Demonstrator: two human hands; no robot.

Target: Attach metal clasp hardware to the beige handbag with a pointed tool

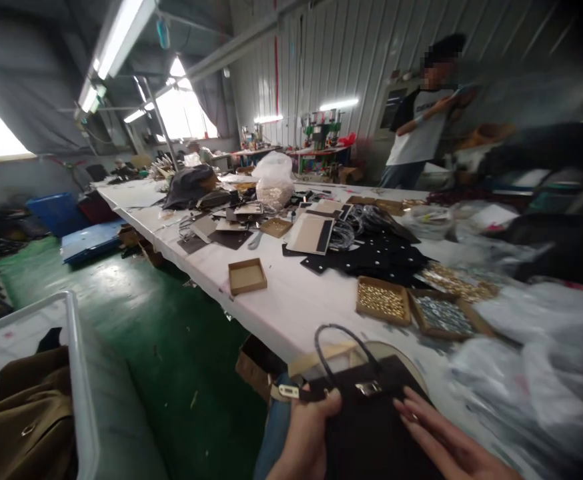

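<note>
A small black handbag with a thin loop handle and a gold clasp sits in front of me at the near edge of the long white table. My left hand grips its left side, thumb on the front by the strap. My right hand lies on the bag's front with its fingers stretched flat, next to the clasp.
Cardboard trays of gold studs and silver parts sit just beyond the bag, an empty box to the left. Black pieces, cards and plastic bags crowd the table. A white bin of brown material stands at left. A person stands far back.
</note>
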